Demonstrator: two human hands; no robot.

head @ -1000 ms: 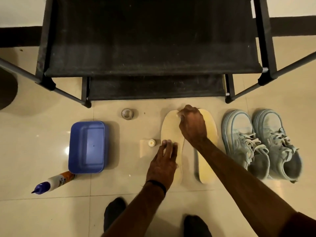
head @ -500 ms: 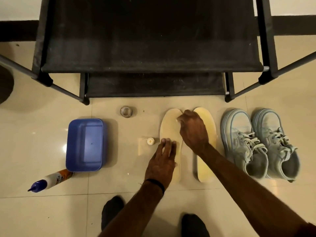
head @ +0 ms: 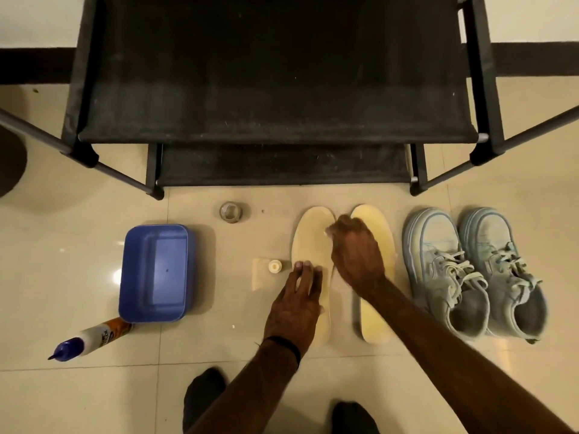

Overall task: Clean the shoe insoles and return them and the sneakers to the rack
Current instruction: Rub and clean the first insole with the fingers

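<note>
My left hand (head: 297,303) lies flat on the left insole (head: 311,245), fingers straight and a little spread, pressing its middle down against the tiled floor (head: 62,261). My right hand (head: 355,253) is curled over the front part of that same insole, knuckles up; it is blurred, and I think something pale sits under the fingertips, but I cannot tell what, or whether I am gripping anything at all. My right forearm crosses over the right insole (head: 374,324), which lies just beside the left one, toe toward the rack (head: 275,89). The two pale blue sneakers (head: 473,270) stand side by side to the right of the insoles, toes toward the rack, laces loose. Just beside my left fingertips is a small cream cap (head: 275,266) on a pale square patch. Further left sits a blue tub (head: 155,272), with a glue bottle (head: 89,338) lying on its side at the tub's near corner. A roll of clear tape (head: 231,212) lies near the rack's foot
</note>
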